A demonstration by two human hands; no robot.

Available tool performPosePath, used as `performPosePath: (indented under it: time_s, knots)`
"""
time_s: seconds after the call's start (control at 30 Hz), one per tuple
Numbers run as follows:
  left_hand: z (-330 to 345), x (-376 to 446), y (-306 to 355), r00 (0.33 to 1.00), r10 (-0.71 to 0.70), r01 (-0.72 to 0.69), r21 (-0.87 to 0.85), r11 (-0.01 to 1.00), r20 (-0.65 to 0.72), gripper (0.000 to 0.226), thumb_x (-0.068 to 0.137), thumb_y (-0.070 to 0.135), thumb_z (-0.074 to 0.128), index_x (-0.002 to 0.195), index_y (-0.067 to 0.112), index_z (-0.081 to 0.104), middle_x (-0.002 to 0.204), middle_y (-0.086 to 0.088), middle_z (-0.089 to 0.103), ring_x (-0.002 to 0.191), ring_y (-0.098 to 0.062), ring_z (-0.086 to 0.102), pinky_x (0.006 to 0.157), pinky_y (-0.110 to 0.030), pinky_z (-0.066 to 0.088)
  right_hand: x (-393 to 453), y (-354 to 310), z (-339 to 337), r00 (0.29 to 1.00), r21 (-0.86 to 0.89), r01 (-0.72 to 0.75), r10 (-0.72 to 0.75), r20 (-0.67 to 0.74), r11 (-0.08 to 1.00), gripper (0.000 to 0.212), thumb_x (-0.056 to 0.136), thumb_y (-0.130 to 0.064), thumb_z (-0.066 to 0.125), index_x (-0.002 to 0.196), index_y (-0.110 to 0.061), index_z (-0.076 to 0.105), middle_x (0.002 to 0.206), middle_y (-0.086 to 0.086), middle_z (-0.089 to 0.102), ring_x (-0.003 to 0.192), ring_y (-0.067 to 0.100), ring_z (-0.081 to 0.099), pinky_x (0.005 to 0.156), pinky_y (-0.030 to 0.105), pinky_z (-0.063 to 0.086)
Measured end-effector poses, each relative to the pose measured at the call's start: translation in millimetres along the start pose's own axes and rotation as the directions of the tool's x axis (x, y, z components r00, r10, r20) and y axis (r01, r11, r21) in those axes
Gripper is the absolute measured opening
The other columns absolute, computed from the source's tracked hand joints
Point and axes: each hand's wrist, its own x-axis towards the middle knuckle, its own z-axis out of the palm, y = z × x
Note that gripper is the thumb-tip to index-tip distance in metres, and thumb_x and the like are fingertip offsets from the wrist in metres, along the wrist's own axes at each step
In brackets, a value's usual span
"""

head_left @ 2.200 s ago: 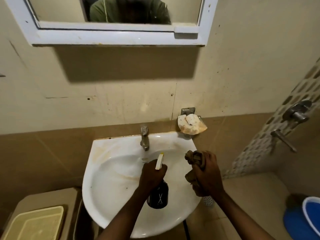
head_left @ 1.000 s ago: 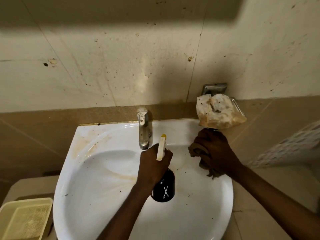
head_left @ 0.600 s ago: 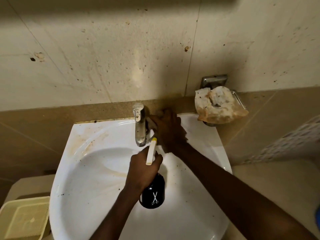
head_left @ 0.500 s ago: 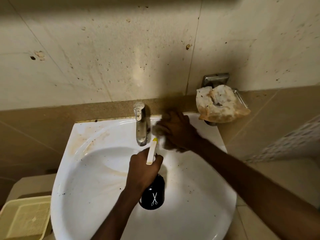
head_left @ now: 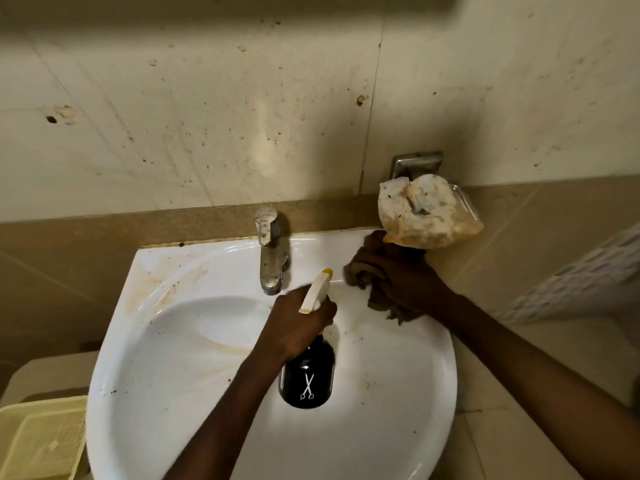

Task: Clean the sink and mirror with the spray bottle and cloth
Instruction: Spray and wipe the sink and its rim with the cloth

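Over sink [head_left: 145,341]: left hand [head_left: 298,327] grips spray bottle [head_left: 307,375]; right hand [head_left: 405,278] clutches half-hidden cloth [head_left: 363,271].

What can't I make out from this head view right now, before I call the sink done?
- Drain of the sink: hidden behind the left hand and black spray bottle.
- Rim under the brown cloth: covered by the cloth and right hand.
- Mirror: out of frame above the top edge.
- Sink's front edge: cut off by the bottom edge.
- Yellow basket: cropped at the lower left corner.
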Motion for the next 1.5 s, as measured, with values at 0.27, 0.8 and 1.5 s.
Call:
performPosePath:
  time_s: [0.27, 0.8, 1.5]
  knots:
    - [1, -11, 1, 0.997, 0.033, -0.043, 0.158, 0.986, 0.068, 0.023, 0.072, 0.023, 0.059, 0.077, 0.001, 0.062, 0.068, -0.014, 0.071, 0.057, -0.019, 0.065, 0.07, -0.046, 0.054, 34, -2, 5, 0.999, 0.126, -0.047, 0.048, -0.006, 0.991, 0.041, 0.095, -0.015, 0.052, 0.136, -0.016, 0.049, 0.147, 0.015, 0.035, 0.137, 0.034, 0.028, 0.114, 0.037, 0.016]
    - [37, -33, -7, 0.903, 0.156, -0.358, 0.503, 0.787, 0.399, 0.028, 0.083, 0.035, 0.059, 0.063, 0.023, 0.043, 0.062, 0.004, 0.052, 0.061, -0.013, 0.049, 0.06, -0.031, 0.04, 8, 26, -11, 0.998, 0.153, -0.016, 0.005, 0.069, 0.988, 0.045, 0.085, -0.033, 0.067, 0.125, -0.014, 0.056, 0.123, 0.011, 0.058, 0.118, 0.028, 0.052, 0.102, 0.038, 0.038]
    - [23, -27, -12, 0.899, 0.121, -0.346, 0.515, 0.784, 0.42, 0.017, 0.076, 0.041, 0.057, 0.063, 0.035, 0.049, 0.064, 0.002, 0.06, 0.06, -0.013, 0.054, 0.061, -0.034, 0.046, -58, 4, 4, 0.956, -0.479, 0.274, -0.288, 0.046, 0.834, 0.024, 0.067, -0.024, 0.061, 0.09, -0.02, 0.064, 0.108, 0.009, 0.058, 0.088, 0.032, 0.054, 0.068, 0.041, 0.046]
